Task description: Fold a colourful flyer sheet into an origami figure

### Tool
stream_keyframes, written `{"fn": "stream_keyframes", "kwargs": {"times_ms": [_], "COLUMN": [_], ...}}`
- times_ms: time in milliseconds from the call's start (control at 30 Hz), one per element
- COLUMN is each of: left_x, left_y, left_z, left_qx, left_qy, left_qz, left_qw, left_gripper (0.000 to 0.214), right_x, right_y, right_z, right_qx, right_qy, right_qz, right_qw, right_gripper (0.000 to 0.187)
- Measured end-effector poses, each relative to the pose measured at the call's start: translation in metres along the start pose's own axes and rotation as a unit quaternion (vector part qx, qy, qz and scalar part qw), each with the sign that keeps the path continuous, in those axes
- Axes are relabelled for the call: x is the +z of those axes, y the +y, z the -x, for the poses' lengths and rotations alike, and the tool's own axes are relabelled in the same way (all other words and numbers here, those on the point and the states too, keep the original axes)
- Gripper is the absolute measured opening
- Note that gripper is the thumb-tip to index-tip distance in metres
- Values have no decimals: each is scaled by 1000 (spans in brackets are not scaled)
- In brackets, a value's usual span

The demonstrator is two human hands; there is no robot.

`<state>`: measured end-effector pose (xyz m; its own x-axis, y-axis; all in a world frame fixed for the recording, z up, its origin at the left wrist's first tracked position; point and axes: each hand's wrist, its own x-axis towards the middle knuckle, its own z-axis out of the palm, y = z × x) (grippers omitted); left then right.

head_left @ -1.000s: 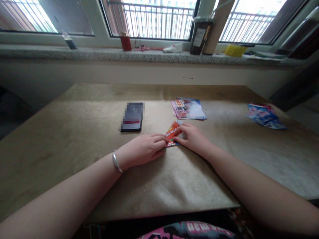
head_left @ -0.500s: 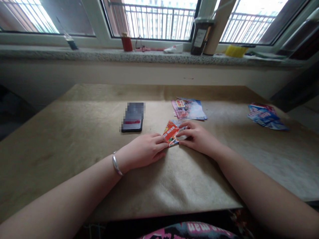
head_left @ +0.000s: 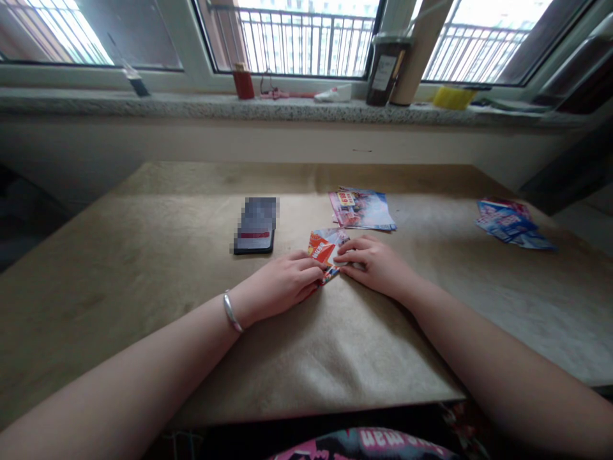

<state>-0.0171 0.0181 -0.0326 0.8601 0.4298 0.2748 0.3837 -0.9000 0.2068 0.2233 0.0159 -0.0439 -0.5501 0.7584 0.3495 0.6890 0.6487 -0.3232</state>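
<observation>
A small sheet of printed paper (head_left: pixel 325 250), orange, white and blue and folded over on itself, lies on the table between my hands. My left hand (head_left: pixel 297 279) grips its left and near edge, the fingers closed on it and partly covering it. From the other side my right hand (head_left: pixel 371 260) holds the right edge, thumb low and fingertips on a white part of the paper. Both palms face down, close to the tabletop. Some of the folds are hidden under the fingers.
Beyond the paper lies a stack of printed leaflets (head_left: pixel 366 209). A phone (head_left: pixel 256 225) with a blurred screen rests to the left. At the far right is a pile of blue and red folded papers (head_left: pixel 512 223). A window sill (head_left: pixel 191 108) with several items runs behind the table (head_left: pixel 143 275).
The paper has turned and shifted slightly left, with more of its far part showing. My right hand has moved a little left with it; my left hand has crept slightly forward.
</observation>
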Motion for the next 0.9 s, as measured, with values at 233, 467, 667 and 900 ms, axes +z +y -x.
{"fn": "stream_keyframes", "kwargs": {"times_ms": [233, 467, 667, 900], "left_x": [2, -1, -2, -6], "left_y": [-4, -2, -4, -5], "left_z": [-1, -2, -1, 1], "left_qx": [-6, -30, -48, -41], "left_qy": [-5, -7, -25, -38], "left_qz": [55, 70, 80, 93], "left_qw": [998, 997, 995, 994], "left_gripper": [30, 28, 23, 24], "right_x": [-2, -8, -6, 1], "right_y": [-4, -12, -26, -32], "right_z": [0, 1, 2, 3], "right_qx": [4, -35, -101, -131], "right_qy": [0, -11, -39, -42], "right_qz": [11, 48, 35, 20], "right_qw": [1000, 998, 993, 990], "right_gripper": [18, 15, 18, 22]}}
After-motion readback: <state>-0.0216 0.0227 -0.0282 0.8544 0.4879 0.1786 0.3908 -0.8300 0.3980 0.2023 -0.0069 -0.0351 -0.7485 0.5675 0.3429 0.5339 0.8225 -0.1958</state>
